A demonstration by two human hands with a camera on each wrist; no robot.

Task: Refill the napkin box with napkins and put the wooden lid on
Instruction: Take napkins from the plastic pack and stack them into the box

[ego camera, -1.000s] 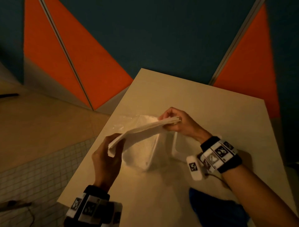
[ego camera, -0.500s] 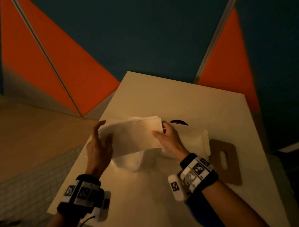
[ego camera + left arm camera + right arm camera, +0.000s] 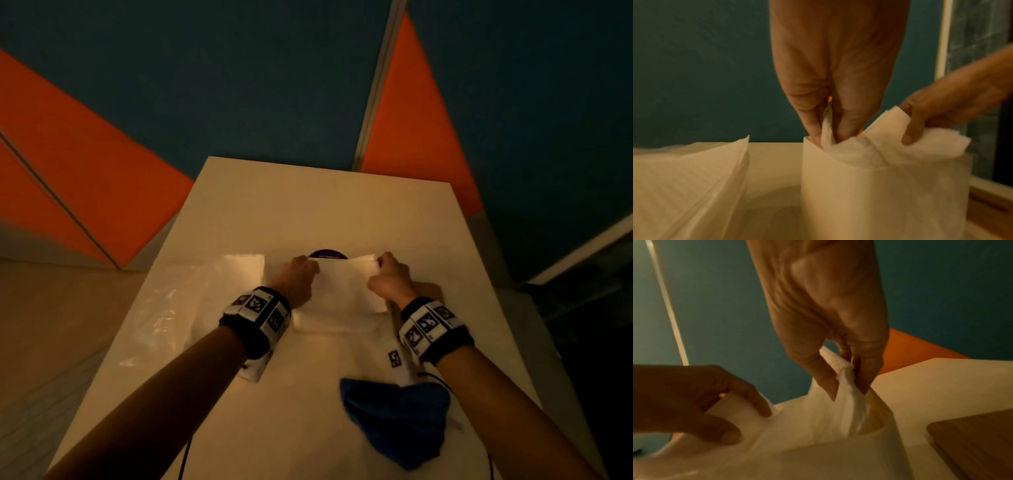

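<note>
A stack of white napkins sits partly inside the open white napkin box at the table's middle, its top ends sticking out above the rim. My left hand pinches the stack's left end between thumb and fingers. My right hand pinches the right end the same way. The napkins bend down between the two hands into the box. The wooden lid lies flat just right of the box, mostly hidden by my right wrist; its edge shows in the right wrist view.
A clear plastic pack with more napkins lies left of the box. A blue cloth lies near the front right. A dark round object peeks out behind the napkins. Orange and teal wall panels stand behind the table.
Both hands carried the napkin stack from above the plastic pack rightward and down into the box. The view swung so the box sits central.
</note>
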